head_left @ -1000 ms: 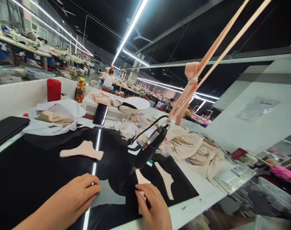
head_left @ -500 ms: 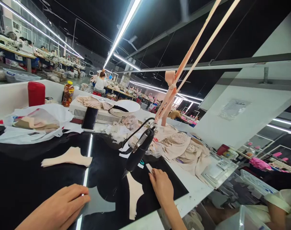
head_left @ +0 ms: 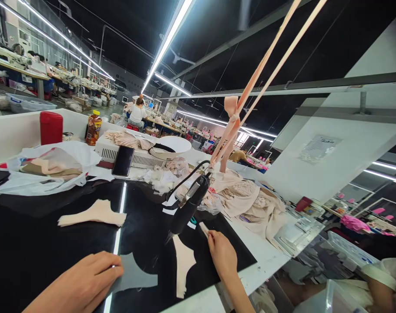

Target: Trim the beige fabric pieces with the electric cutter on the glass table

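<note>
My left hand [head_left: 90, 278] is closed at the lower left, its fingers pressed together on the left end of a grey translucent template [head_left: 135, 274] that lies on the black mat [head_left: 21, 243]. My right hand [head_left: 222, 252] is closed around a small white strip [head_left: 203, 229] at the mat's right side. Between the hands lies a cream fabric piece [head_left: 184, 265], under the tip of a black handheld tool [head_left: 188, 208] hung from peach fabric straps [head_left: 232, 126]. Another cream piece [head_left: 93, 214] rests flat farther left.
Behind the mat are a plastic bag [head_left: 51, 182], phone [head_left: 122, 161], bottle [head_left: 93, 128] and red container [head_left: 51, 128]. Beige garments [head_left: 250, 195] are heaped at the right. A person's arm [head_left: 380, 287] shows at the lower right.
The fingers of my right hand have drawn back slightly from the far end of the white strip, showing more of it. My left hand and the template have hardly moved.
</note>
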Demonstrator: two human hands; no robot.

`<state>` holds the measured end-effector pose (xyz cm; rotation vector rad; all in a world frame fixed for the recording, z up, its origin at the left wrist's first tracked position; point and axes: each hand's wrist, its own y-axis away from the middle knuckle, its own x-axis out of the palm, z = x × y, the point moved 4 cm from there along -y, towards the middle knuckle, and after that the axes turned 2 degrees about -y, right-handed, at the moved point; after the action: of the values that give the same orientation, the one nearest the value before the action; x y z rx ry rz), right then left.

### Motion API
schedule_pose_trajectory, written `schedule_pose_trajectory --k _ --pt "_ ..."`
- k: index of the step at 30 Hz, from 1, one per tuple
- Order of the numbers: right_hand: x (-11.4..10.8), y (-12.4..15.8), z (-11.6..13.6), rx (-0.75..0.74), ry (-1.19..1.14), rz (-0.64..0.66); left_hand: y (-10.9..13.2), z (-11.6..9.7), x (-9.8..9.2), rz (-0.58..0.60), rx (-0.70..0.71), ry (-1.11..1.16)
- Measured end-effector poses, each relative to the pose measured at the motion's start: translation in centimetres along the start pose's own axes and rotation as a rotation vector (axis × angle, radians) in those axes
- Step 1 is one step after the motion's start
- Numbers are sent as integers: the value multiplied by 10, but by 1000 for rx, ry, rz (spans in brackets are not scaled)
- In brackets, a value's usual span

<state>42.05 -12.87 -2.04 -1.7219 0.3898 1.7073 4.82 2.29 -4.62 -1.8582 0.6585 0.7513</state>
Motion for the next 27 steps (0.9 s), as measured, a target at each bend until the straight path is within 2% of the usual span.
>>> schedule_pose_trajectory --k 3,9,14,22,27 --pt "-2 0 -3 36 -72 10 -1 -3 1 76 43 32" --pt "0 -2 -8 113 -242 29 1 0 6 64 45 -15" --pt "3 -5 -22 190 -491 7 2 2 7 84 81 -17" --pt "4 -11 -67 427 -1069 -150 3 3 7 72 67 -3" --pt "-3 -6 -75 568 -1329 -304 4 7 9 49 25 14"
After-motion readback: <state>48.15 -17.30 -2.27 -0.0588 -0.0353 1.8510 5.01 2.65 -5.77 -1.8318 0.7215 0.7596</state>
